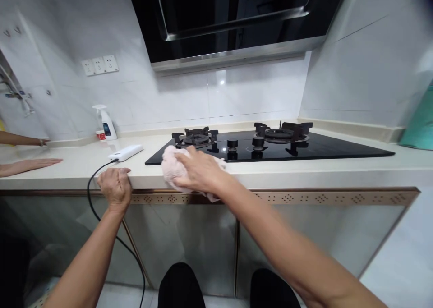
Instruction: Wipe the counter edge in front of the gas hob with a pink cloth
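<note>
A pale pink cloth (172,167) lies bunched under my right hand (199,169), whose fingers grip it. It covers the front edge of the counter just before the left end of the black gas cooktop (324,150), and part of it hangs over the edge. My left hand (115,185) is closed and rests on the counter's front edge, fingers curled in. Right behind it lies a white power bank (126,153) with a black cable (90,195) plugged in, running down to the floor.
Two burners (196,139) with black pan supports and two knobs (232,144) sit on the cooktop. A range hood (237,24) hangs above. Further left stands a spray bottle (107,124). Another person's hand (37,163) lies flat on the counter (77,163). A teal container (419,123) stands far right.
</note>
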Demonstrator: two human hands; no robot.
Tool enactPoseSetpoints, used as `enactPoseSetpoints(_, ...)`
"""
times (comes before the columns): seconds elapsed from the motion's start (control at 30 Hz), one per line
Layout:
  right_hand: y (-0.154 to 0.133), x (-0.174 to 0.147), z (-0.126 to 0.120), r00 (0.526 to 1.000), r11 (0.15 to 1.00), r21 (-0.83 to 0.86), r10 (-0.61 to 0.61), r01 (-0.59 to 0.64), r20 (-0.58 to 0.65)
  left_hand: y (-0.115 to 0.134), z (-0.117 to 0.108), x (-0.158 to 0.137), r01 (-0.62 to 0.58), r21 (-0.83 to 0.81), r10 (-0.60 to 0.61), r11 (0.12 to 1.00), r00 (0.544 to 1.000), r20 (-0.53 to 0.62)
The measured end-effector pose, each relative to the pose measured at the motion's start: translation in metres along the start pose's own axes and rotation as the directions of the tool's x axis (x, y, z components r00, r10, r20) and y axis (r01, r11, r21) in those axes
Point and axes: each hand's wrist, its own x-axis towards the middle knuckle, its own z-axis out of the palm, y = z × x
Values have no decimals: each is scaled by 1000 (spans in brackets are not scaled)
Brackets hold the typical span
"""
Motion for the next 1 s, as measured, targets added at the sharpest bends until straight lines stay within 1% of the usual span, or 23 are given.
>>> enactPoseSetpoints(0.07, -28, 30, 13, 999, 998, 34, -50, 50, 2, -1, -1, -2, -8, -49, 8, 999, 1000, -12)
enactPoseSetpoints(0.1, -41, 44, 19, 998, 996, 53, -69, 69, 1, -2, -1, -3, 2, -80, -5, 997, 999, -36)
enactPoseSetpoints(0.2, -71, 75, 35, 993, 987, 111, -115, 116, -12, -7, 3, -8, 68, -150, -87, 986, 988, -124)
enactPoseSetpoints(0.3, -84, 90, 45, 985, 975, 135, -171, 174, -35, -14, 7, -11, 127, -127, -144, 984, 979, -142)
enactPoseSetpoints(0.37, -84, 91, 47, 979, 969, 135, -201, 205, -47, -17, 7, -12, 124, -105, -137, 987, 983, -125)
enactPoseSetpoints(0.47, -82, 83, 48, 977, 972, 106, -204, 210, -62, -19, 3, -11, 82, -108, -93, 991, 990, -105)
enactPoseSetpoints(0.57, -80, 71, 49, 972, 981, 22, -189, 194, -142, -17, -1, -10, 71, -113, -82, 991, 992, -99)
enactPoseSetpoints(0.63, -78, 61, 52, 959, 980, -36, -197, 194, -202, -17, -2, -9, 76, -110, -87, 991, 992, -93)
enactPoseSetpoints(0.73, -67, 45, 59, 930, 966, -131, -252, 224, -268, -19, -2, -7, 72, -82, -78, 994, 994, -72)
enactPoseSetpoints(0.87, -38, 19, 61, 886, 945, -222, -308, 241, -347, -18, -4, -5, 11, -57, -12, 998, 999, -29)
enactPoseSetpoints(1.0, 5, -18, 47, 881, 949, -234, -289, 211, -376, -13, -10, -4, -39, -29, 40, 999, 999, 17)
